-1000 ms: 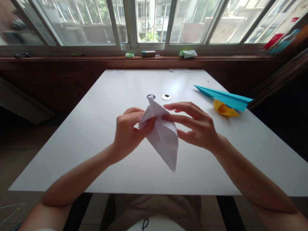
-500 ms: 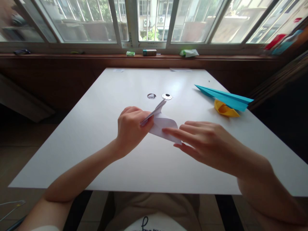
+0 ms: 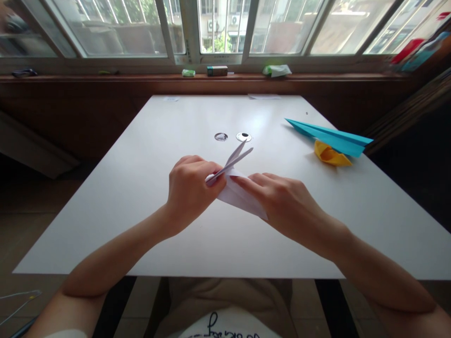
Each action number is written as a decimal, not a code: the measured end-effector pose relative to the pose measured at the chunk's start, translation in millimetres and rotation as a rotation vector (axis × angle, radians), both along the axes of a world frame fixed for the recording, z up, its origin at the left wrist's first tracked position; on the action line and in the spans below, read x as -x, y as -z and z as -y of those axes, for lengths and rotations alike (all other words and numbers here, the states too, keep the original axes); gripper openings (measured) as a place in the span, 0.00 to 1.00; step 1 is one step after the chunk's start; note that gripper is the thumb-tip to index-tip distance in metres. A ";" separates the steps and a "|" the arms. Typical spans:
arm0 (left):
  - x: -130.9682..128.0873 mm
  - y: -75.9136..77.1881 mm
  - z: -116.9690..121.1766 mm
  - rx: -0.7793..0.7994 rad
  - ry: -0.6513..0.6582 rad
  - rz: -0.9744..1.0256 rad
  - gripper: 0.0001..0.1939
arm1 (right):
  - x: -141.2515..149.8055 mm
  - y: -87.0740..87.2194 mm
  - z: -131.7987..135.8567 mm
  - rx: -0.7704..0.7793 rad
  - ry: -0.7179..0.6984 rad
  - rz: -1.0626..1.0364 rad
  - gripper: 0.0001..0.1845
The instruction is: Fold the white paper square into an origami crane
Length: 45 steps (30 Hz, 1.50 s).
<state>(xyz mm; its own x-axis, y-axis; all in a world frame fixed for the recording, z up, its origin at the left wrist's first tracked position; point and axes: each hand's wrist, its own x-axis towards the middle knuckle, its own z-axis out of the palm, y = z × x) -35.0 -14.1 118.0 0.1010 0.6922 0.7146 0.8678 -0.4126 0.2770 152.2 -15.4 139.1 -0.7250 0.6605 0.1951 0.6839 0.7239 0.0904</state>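
Left hand closed in a pinch on the folded white paper sheet, thumb and fingers clamping its near end. Two thin folded flaps stick up and away from that grip, pointing toward the far right. Right hand lies flat over the paper's lower, wider part, fingers stretched out and pressing it against the white table; index fingertip meets the paper just beside the left thumb. Paper sits near the table's middle, between both hands.

Beyond the paper: two small round silver discs, side by side, apart from it. Far right of the table: a blue paper plane, its rear resting over a crumpled yellow paper piece. Wooden window sill behind the table carries a small dark box and a few small green and white items.
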 end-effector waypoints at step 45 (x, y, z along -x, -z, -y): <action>15.0 -3.1 -16.2 0.727 0.364 0.505 0.09 | -21.3 -23.7 -4.9 0.054 -0.512 -0.197 0.10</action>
<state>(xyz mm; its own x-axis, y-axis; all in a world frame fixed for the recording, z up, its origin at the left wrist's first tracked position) -50.0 2.1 121.1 0.1951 0.9707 0.1399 0.4282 -0.2127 0.8783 173.5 -10.5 162.8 -0.9095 0.2458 0.3351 0.2434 0.9686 -0.0497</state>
